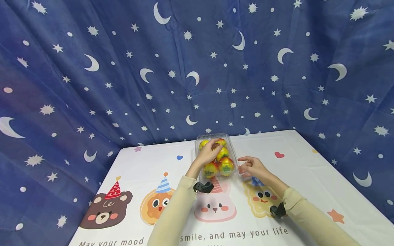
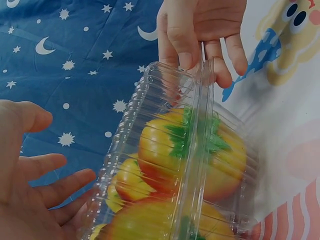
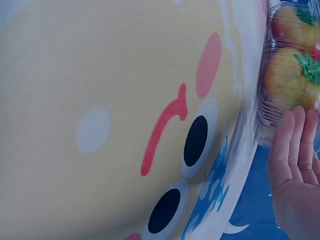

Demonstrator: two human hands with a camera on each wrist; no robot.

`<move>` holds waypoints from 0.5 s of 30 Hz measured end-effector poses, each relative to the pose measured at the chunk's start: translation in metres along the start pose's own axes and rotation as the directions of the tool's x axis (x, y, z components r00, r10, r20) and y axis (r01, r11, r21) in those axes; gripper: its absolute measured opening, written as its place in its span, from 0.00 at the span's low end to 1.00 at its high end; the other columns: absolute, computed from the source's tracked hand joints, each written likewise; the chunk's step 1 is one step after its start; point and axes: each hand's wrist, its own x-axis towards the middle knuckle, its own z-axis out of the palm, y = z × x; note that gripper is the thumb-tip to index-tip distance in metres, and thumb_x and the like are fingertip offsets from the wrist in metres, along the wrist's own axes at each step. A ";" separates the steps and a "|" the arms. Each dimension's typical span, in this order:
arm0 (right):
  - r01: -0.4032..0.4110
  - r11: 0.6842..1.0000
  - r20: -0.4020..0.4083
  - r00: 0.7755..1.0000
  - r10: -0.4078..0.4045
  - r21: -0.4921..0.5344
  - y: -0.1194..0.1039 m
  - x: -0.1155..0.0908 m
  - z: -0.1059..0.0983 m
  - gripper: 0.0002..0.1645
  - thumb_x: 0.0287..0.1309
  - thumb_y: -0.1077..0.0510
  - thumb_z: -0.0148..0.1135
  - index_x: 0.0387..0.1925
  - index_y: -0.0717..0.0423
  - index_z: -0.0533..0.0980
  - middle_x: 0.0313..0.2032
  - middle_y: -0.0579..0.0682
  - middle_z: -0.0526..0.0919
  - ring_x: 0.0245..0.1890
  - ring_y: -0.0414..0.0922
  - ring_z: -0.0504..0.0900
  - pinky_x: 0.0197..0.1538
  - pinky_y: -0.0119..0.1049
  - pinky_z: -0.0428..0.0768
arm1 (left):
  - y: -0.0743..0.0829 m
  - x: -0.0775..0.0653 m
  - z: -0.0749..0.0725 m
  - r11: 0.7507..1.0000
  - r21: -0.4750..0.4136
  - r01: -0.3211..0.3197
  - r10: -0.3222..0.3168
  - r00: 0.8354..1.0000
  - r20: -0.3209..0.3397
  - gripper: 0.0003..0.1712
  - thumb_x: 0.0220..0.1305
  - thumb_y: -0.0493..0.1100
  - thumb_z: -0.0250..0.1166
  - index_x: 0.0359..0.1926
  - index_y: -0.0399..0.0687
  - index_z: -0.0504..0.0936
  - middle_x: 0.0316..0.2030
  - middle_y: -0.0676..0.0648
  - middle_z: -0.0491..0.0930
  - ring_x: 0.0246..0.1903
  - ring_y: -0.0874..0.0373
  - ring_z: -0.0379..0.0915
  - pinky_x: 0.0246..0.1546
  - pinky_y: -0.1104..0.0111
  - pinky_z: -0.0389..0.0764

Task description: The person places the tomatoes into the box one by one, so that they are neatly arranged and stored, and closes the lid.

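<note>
A clear plastic clamshell box (image 2: 200,150) holds several yellow-red fruits (image 1: 226,166) with green leafy tops, seen through its ribbed plastic. My left hand (image 1: 211,152) reaches over the box, overlapping the fruits in the head view. In the left wrist view the fingers of that hand (image 2: 50,185) are spread and loosely bent beside the box's wall. My right hand (image 1: 252,166) is at the box's right side, palm toward it. Its fingertips (image 3: 299,112) meet the plastic near the rim, the fingers mostly straight in the right wrist view.
The box stands near the back of a table with a white cloth (image 1: 160,157) printed with cartoon faces and lettering. Right behind the table's back edge hangs a blue curtain (image 1: 172,102) with moons and stars. Black straps (image 1: 203,187) circle both wrists.
</note>
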 end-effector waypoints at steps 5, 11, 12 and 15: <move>-0.007 1.000 -0.003 1.000 0.007 0.006 0.005 0.000 0.002 0.32 0.60 0.64 0.63 0.63 0.74 0.65 0.34 0.66 0.85 0.38 0.57 0.86 0.42 0.52 0.86 | -0.003 -0.001 0.001 1.000 -0.010 -0.019 0.019 1.000 0.009 0.30 0.73 0.48 0.53 0.70 0.38 0.65 0.64 0.33 0.70 0.64 0.43 0.68 0.65 0.51 0.69; -0.034 0.999 -0.012 0.999 0.034 0.013 0.005 0.001 0.003 0.33 0.59 0.63 0.64 0.63 0.72 0.65 0.39 0.69 0.84 0.38 0.57 0.86 0.41 0.48 0.87 | -0.004 0.000 0.001 1.000 -0.001 -0.023 0.023 1.000 0.008 0.29 0.73 0.47 0.53 0.70 0.39 0.66 0.65 0.34 0.69 0.63 0.44 0.69 0.64 0.52 0.71; -0.037 0.999 -0.012 0.999 0.037 0.013 0.005 0.001 0.003 0.34 0.59 0.63 0.64 0.64 0.71 0.65 0.40 0.70 0.84 0.38 0.56 0.86 0.42 0.48 0.87 | -0.003 0.000 0.001 1.000 0.001 -0.027 0.027 1.000 0.006 0.29 0.73 0.47 0.53 0.70 0.39 0.66 0.65 0.35 0.69 0.63 0.44 0.69 0.63 0.53 0.71; -0.048 0.999 -0.016 0.999 0.049 0.023 0.004 0.002 0.004 0.34 0.59 0.64 0.63 0.64 0.71 0.64 0.41 0.71 0.84 0.37 0.54 0.87 0.43 0.50 0.86 | -0.003 0.000 0.001 0.999 0.003 -0.034 0.034 0.999 0.004 0.30 0.73 0.46 0.54 0.70 0.38 0.66 0.66 0.35 0.68 0.63 0.44 0.69 0.63 0.53 0.72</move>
